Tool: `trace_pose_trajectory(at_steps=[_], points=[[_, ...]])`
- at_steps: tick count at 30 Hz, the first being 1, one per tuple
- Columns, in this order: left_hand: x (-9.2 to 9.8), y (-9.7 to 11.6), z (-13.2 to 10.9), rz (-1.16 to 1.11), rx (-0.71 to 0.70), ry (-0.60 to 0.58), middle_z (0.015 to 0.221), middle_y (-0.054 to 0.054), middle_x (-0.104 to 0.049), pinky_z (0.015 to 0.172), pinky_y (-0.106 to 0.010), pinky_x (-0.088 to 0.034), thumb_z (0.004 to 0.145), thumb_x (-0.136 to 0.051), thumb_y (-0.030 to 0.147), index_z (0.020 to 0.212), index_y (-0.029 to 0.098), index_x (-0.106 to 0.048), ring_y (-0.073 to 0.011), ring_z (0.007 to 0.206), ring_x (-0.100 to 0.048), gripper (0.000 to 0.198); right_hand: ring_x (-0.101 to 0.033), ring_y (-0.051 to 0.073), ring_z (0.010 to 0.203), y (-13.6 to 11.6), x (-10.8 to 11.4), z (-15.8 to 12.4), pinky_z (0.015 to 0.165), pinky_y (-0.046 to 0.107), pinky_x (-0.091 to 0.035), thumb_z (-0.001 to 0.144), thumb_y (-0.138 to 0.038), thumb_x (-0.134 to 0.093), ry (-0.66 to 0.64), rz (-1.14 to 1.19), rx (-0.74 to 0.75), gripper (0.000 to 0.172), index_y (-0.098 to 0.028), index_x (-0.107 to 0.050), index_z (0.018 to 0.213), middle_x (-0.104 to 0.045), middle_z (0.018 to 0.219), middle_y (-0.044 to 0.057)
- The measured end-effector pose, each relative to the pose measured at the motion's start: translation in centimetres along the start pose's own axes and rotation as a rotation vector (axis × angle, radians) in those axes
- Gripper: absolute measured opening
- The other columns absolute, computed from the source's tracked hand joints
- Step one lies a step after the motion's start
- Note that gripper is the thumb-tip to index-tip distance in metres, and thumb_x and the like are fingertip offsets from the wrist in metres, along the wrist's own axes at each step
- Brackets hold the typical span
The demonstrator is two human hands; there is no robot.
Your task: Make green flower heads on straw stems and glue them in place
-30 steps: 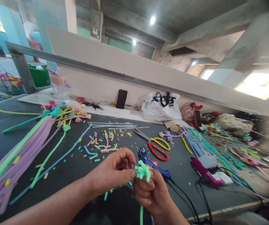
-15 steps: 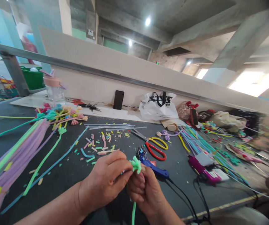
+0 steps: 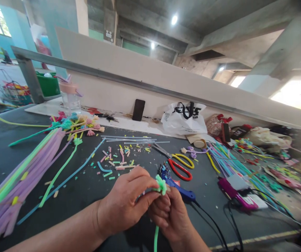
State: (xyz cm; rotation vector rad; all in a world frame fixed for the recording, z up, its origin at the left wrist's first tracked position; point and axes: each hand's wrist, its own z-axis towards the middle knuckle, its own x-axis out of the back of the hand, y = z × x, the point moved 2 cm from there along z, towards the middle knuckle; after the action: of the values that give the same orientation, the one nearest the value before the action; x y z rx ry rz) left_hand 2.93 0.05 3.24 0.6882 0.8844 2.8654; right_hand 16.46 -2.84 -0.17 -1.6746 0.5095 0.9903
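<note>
Close together, left hand [image 3: 128, 201], curled right hand [image 3: 169, 211]

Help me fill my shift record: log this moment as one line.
Left hand: fingertips at green cluster | Right hand: closed around green stem | Nearby: blue glue gun, scissors

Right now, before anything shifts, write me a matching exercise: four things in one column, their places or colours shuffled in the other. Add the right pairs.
1. Green flower
2. Scissors
3. Phone
4. Bag

A. Propped against the white panel
B. White with black lettering
C. One red handle, one yellow
D. In the right hand, at the fingertips of the left hand

Pairs: 1-D, 2-C, 3-A, 4-B
</note>
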Motion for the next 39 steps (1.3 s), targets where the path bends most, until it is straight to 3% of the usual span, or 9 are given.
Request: trace_pose_trajectory(at_steps=[7, 12, 16, 20, 24, 39], points=[[-0.2, 0.2, 0.0, 0.010, -0.089, -0.009, 0.076, -0.004, -0.057, 0.064, -0.021, -0.046, 0.084, -0.052, 0.010, 0.089, 0.014, -0.061, -0.0113, 0.069, -0.052, 0.011, -0.015, 0.001, 0.033, 0.2, 0.3, 0.1, 0.028, 0.009, -0.023, 0.074, -0.032, -0.064, -0.031, -0.051, 0.008, 0.036, -0.017, -0.042, 0.051, -0.030, 0.041, -0.011], [-0.5, 0.2, -0.2, -0.015, -0.043, 0.005, 0.072, -0.003, -0.054, 0.061, -0.018, -0.043, 0.085, -0.051, 0.010, 0.080, 0.014, -0.059, -0.0094, 0.066, -0.051, 0.011, -0.016, 0.001, 0.034, 0.4, 0.4, -0.1, 0.029, 0.009, -0.025, 0.076, -0.032, -0.063, -0.056, -0.039, 0.019, 0.033, -0.016, -0.045, 0.053, -0.032, 0.042, -0.010], [-0.4, 0.4, -0.2, -0.067, -0.018, -0.007, 0.075, -0.003, -0.055, 0.064, -0.018, -0.044, 0.085, -0.051, 0.011, 0.084, 0.015, -0.059, -0.0095, 0.068, -0.052, 0.009, -0.017, 0.001, 0.034, 0.6, 0.4, -0.1, 0.029, 0.009, -0.025, 0.076, -0.031, -0.063, -0.086, -0.002, -0.001, 0.035, -0.017, -0.043, 0.052, -0.031, 0.043, -0.010], [0.1, 0.5, -0.2, -0.093, 0.010, 0.076, 0.088, -0.005, -0.056, 0.073, -0.021, -0.046, 0.083, -0.056, 0.014, 0.099, 0.017, -0.054, -0.0127, 0.082, -0.054, 0.017, -0.016, 0.001, 0.034, -0.3, 0.1, 0.0, 0.029, 0.009, -0.021, 0.081, -0.030, -0.056, -0.292, 0.125, 0.033, 0.043, -0.018, -0.030, 0.048, -0.028, 0.045, -0.009], [0.1, 0.9, -0.3, -0.049, -0.055, 0.072, 0.084, -0.002, -0.055, 0.073, -0.019, -0.046, 0.082, -0.054, 0.008, 0.092, 0.017, -0.053, -0.0108, 0.079, -0.053, 0.015, -0.015, 0.002, 0.036, -1.1, 0.1, -0.2, 0.028, 0.009, -0.017, 0.084, -0.030, -0.050, -0.467, 0.227, 0.046, 0.045, -0.019, -0.026, 0.048, -0.027, 0.048, -0.008], [-0.4, 0.5, -0.6, 0.005, -0.140, -0.025, 0.080, -0.004, -0.056, 0.066, -0.021, -0.046, 0.084, -0.050, 0.007, 0.091, 0.015, -0.056, -0.0117, 0.073, -0.053, 0.012, -0.017, 0.002, 0.036, 0.3, 1.0, -0.1, 0.029, 0.011, -0.016, 0.084, -0.031, -0.050, -0.421, 0.125, -0.039, 0.044, -0.019, -0.026, 0.048, -0.030, 0.046, -0.008]])
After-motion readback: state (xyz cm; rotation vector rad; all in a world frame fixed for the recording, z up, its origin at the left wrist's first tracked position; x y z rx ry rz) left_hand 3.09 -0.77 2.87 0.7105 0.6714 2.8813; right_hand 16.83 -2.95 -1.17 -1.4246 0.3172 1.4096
